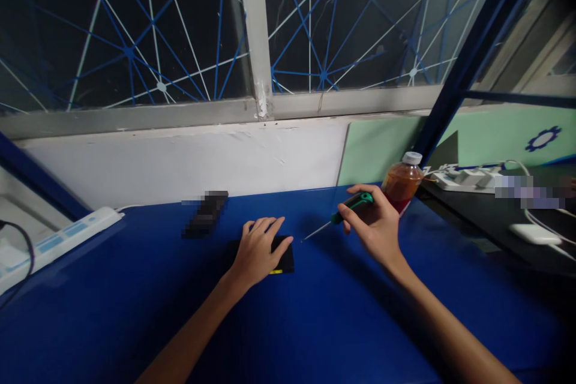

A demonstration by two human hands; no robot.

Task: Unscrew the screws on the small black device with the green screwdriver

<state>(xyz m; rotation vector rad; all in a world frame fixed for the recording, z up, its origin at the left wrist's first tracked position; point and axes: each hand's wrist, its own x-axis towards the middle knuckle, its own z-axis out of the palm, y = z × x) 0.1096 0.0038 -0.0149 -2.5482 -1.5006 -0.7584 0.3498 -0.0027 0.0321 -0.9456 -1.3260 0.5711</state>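
My left hand [258,252] lies over a flat black object [284,258] with a small yellow mark on its near edge. The fingers are spread across it and hide much of its surface, so its kind is not clear. In my right hand [375,222] is a screwdriver [359,200] with a green and black handle. Its thin metal shaft slants down to the left, and the tip is a short way right of the black object, apart from it.
A bottle of reddish-brown drink [402,183] stands just behind my right hand. Farther back on the left lies a dark, partly blurred object [206,214]. White power strips [63,240] with cables flank the blue table [288,330]. A white adapter [534,234] rests at the right.
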